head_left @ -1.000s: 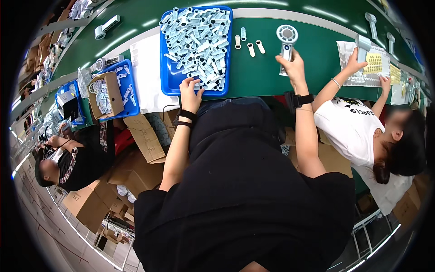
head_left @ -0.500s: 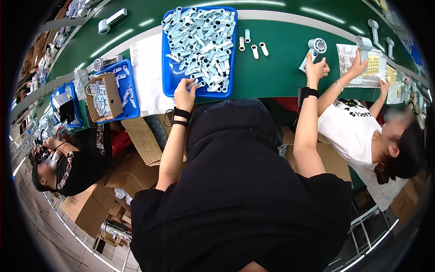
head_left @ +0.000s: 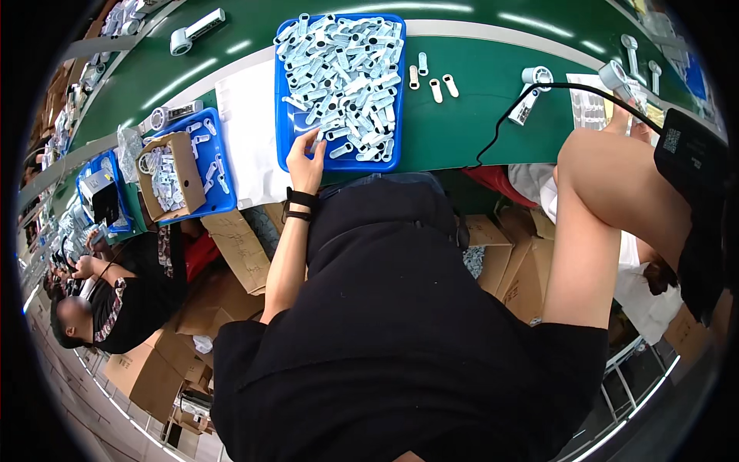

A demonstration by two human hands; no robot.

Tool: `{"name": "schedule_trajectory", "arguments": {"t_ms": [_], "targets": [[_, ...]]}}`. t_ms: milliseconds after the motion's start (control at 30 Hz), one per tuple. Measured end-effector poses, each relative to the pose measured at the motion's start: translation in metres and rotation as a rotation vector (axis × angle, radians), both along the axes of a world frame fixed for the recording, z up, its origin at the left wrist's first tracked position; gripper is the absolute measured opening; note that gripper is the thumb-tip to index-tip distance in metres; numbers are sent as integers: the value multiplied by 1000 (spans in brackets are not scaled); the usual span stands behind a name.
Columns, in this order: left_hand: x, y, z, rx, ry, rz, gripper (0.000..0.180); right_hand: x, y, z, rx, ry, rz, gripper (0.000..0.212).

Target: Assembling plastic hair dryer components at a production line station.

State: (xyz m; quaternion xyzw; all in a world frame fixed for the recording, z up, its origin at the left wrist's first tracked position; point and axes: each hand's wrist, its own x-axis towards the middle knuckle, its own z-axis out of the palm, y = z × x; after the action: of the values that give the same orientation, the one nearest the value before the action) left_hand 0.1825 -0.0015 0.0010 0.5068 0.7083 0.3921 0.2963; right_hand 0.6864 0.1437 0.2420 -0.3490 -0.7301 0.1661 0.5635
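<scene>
My left hand [head_left: 305, 165] is at the front edge of a blue tray [head_left: 285, 142]. Its thumb and fingertips are drawn together on a small light-blue plastic part, mostly hidden by the fingers. A heap of similar light-blue parts [head_left: 339, 69], some with dark ends, fills most of the tray. My right arm [head_left: 589, 223] is bent sharply upward at the right. Its hand is lost in the dark edge of the picture, behind a black box-shaped device [head_left: 689, 158] with a black cable. A pale handheld fan [head_left: 527, 96] lies on the green table, nearest that arm.
Several loose parts [head_left: 437, 90] lie right of the tray. Left are a white sheet [head_left: 250, 138] and a smaller blue tray [head_left: 223, 202] holding a cardboard box [head_left: 196, 173]. A co-worker's hand [head_left: 620, 119] is by another fan [head_left: 613, 75] at right. Another person [head_left: 138, 285] sits at left.
My right hand has left the handheld fan and swung up toward the right edge, bringing the black device and cable into view. The left hand has shifted slightly left along the tray's front edge.
</scene>
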Motion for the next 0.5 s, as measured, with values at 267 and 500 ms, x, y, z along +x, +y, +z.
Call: {"name": "schedule_trajectory", "arguments": {"t_ms": [267, 500], "targets": [[-4, 0, -9, 22, -57, -36, 25, -140, 19, -39, -68, -86, 76, 42], [-13, -4, -11, 31, -12, -73, 26, -156, 15, -61, -146, -155, 110, 47]]}}
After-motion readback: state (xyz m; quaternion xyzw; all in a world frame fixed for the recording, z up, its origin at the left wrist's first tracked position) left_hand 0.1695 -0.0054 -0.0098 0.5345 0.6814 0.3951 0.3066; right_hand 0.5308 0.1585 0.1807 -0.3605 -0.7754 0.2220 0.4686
